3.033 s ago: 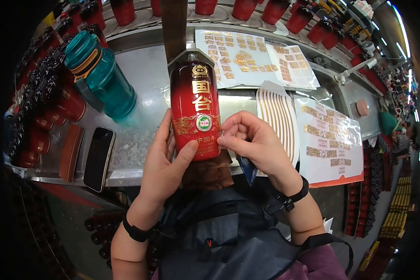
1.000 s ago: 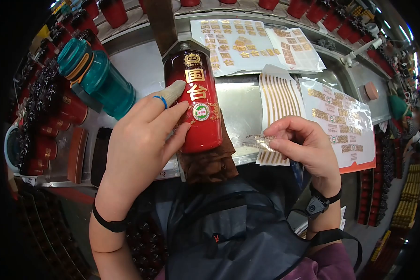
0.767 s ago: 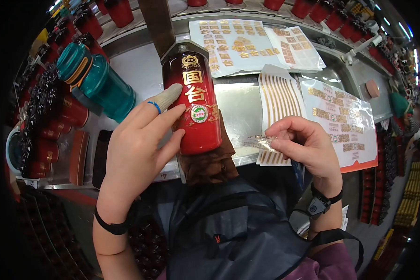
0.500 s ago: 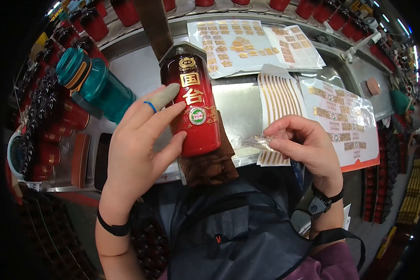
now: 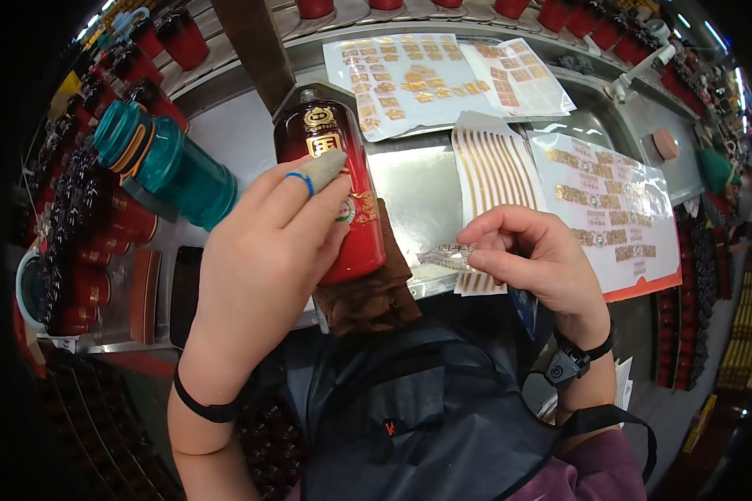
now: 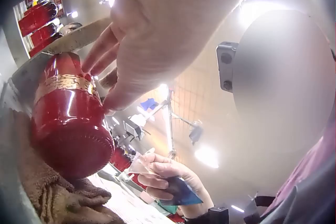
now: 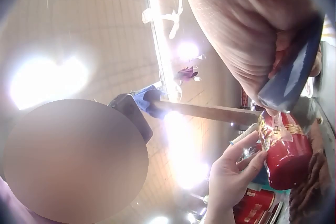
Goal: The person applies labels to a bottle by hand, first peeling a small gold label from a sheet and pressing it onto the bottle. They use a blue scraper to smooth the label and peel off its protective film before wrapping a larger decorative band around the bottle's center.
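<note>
A glossy red bottle (image 5: 355, 242), darker toward its neck, lies on a brown cloth (image 5: 372, 301). Across its front rest the fingers of my left hand (image 5: 263, 242), partly covering the gold characters and the round green-and-white emblem. One of those fingers wears a pale cover (image 5: 330, 167) with a blue band (image 5: 302, 181). To the right of the bottle, apart from it, my right hand (image 5: 539, 259) pinches a clear printed film strip (image 5: 444, 257) between thumb and finger. A dark blue piece (image 7: 294, 71) sits against the right palm in the right wrist view.
A teal drinking bottle (image 5: 175, 167), a brown case (image 5: 144, 296) and a dark phone (image 5: 185, 292) lie at left. Gold decal sheets (image 5: 405, 83), a striped sheet (image 5: 497, 167) and another sheet (image 5: 610, 209) lie right. Red bottles (image 5: 182, 40) line the back; a tap (image 5: 639, 73) stands beyond.
Since the oldest frame, my right hand has moved right, away from the bottle, and the film strip shows in it. My left hand has shifted from the bottle's lower side onto its front, covering more lettering.
</note>
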A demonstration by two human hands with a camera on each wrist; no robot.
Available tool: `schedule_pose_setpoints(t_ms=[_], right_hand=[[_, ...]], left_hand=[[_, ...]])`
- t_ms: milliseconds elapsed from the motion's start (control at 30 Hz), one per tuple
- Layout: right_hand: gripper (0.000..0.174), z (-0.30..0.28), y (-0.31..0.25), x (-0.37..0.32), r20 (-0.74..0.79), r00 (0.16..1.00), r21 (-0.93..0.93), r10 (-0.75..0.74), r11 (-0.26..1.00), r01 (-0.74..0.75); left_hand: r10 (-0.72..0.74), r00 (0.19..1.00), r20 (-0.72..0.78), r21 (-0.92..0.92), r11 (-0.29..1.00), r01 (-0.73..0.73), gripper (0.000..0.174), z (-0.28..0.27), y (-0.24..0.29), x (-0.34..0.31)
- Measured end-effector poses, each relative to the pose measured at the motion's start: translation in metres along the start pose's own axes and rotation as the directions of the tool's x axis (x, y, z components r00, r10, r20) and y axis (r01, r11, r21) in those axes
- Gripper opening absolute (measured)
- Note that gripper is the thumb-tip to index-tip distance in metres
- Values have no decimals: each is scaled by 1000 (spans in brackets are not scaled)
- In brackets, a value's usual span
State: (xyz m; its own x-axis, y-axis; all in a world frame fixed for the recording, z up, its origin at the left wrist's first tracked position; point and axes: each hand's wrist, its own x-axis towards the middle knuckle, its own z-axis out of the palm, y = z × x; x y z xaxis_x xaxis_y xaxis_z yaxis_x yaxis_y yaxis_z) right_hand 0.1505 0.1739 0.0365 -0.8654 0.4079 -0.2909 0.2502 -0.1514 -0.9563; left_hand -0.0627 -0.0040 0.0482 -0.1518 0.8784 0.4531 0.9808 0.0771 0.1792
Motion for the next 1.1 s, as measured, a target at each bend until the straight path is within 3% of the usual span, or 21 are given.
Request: schedule_pose_setpoints(t_ms=[533,633,700,733,767,833,900,967,1033,1100], right_hand=[[21,9,-4,5,60,998,-5,-35,999,36],[21,15,-14,11,103,993,-56,-55,997,61],[21,25,-23,16,132,989,-89,-65,993,77],[20,32,-26,19,193,974,-74,-117,988,133],[20,39,-29,22,252,953,-57,-168,981,188],[21,49,-27,28,293,927,-48,-236,964,260],[22,55,-29,32,360,920,15,-152,987,157],[22,57,-30,32,362,928,27,-83,997,79],[23,54,-21,32,309,948,-33,-77,995,92],[24,50,-17,26,286,957,13,-54,999,52]], left_hand=[[-88,996,4,-85,992,88,41,-6,-6,-12],[-138,985,-100,-166,979,120,40,-4,-12,-23],[-329,918,-223,-303,918,255,37,-2,-13,-35],[-439,881,-177,-446,834,326,37,2,-16,-45],[-440,879,-183,-444,835,326,37,10,-17,-50],[-622,781,-64,-790,509,340,39,23,-17,-57],[-672,739,42,-876,331,351,47,33,-12,-57],[-674,735,75,-862,327,388,57,43,-9,-51],[-690,700,184,-898,171,405,72,54,-7,-47],[-672,729,129,-923,189,337,78,65,-6,-45]])
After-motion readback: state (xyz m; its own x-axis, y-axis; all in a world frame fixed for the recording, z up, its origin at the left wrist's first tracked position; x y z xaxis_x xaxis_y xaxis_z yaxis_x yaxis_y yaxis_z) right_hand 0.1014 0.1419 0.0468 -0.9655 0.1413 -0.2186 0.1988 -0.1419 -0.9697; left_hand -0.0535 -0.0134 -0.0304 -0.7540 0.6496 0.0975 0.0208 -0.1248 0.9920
